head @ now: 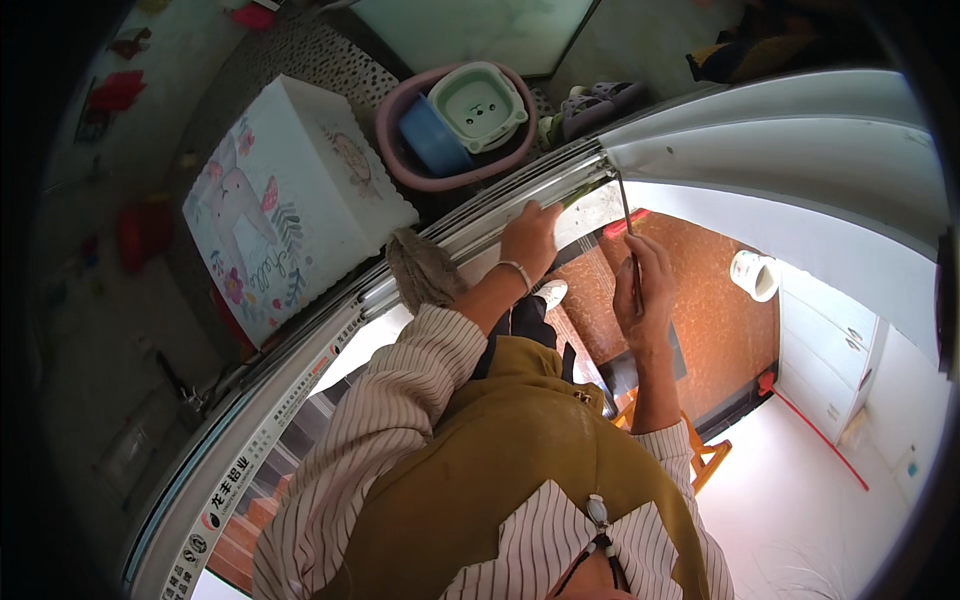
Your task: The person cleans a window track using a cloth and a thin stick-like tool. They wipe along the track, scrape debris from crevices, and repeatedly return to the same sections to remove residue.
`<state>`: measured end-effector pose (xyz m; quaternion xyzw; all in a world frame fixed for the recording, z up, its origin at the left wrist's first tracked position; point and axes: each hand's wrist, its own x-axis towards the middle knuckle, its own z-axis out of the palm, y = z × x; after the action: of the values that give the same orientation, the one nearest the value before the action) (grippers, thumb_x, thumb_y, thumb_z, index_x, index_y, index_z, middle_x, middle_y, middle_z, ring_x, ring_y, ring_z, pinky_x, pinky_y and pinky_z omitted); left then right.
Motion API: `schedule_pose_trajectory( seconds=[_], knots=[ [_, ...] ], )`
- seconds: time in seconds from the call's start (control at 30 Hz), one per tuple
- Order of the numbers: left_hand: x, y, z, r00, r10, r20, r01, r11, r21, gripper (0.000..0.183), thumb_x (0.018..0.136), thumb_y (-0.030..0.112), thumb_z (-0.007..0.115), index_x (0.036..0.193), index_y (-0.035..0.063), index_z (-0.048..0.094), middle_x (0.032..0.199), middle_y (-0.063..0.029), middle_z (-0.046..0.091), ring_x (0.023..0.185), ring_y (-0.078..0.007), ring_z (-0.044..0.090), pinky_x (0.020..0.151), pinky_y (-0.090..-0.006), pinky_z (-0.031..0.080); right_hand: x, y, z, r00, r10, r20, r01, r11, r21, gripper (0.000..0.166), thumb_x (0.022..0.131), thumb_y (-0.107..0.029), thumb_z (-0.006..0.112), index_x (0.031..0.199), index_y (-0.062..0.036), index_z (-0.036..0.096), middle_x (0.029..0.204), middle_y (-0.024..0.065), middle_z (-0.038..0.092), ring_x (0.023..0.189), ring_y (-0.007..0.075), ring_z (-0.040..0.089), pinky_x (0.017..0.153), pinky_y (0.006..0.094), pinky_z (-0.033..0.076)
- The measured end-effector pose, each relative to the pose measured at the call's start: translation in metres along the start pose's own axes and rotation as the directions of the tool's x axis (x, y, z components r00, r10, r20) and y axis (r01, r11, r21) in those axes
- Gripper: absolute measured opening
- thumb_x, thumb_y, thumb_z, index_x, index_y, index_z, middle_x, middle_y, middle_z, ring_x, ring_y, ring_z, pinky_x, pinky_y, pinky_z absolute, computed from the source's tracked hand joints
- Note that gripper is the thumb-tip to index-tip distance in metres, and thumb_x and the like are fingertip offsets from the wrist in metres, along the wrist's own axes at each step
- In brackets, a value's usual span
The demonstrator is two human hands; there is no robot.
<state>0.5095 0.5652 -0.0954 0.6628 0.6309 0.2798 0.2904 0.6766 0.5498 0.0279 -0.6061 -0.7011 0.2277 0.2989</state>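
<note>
My left hand [531,236] is closed around the near end of a thin green item [585,195] lying along the metal door or window track [495,206]; what that item is cannot be told. Between the fingers of my right hand [646,289] is a long thin metal tool [626,206], its far tip touching the frame corner where the track meets the upright. A crumpled grey-brown cloth [421,271] hangs over the track beside my left forearm.
Beyond the track are a white printed box [315,172], a pink tub [395,161] holding a blue basin [433,135] and a green basin [480,105], and shoes [600,105]. Below are an orange stool or ladder [709,457], a white bucket [754,275] and a red-handled stick [821,442].
</note>
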Motion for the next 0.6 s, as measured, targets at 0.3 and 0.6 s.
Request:
schedule_pose_trajectory(
  seconds=[0.3,0.6],
  knots=[
    [0.016,0.002,0.022,1.000,-0.013,0.022,0.014,0.998,-0.055,0.024,0.082,0.003,0.058,0.106,0.0068,0.059,0.092,-0.0142,0.057,0.079,-0.0364,0.061,0.068,-0.0460,0.051,0.022,0.019,0.012,0.993,-0.087,0.074,0.091,0.994,-0.062,0.024,0.081,0.002,0.055,0.105,0.0014,0.058,0.100,0.0203,0.061,0.089,0.0382,0.060,0.077,0.0417,0.050],
    [0.018,-0.005,0.003,0.986,0.164,-0.028,-0.166,0.979,-0.120,0.022,0.085,0.005,0.058,0.107,0.0058,0.059,0.087,-0.0132,0.058,0.075,-0.0350,0.061,0.063,-0.0427,0.051,0.002,0.005,0.011,0.996,-0.093,-0.007,0.092,0.994,-0.056,0.022,0.083,0.003,0.053,0.104,0.0027,0.059,0.101,0.0214,0.062,0.090,0.0377,0.061,0.079,0.0411,0.050]
  ],
)
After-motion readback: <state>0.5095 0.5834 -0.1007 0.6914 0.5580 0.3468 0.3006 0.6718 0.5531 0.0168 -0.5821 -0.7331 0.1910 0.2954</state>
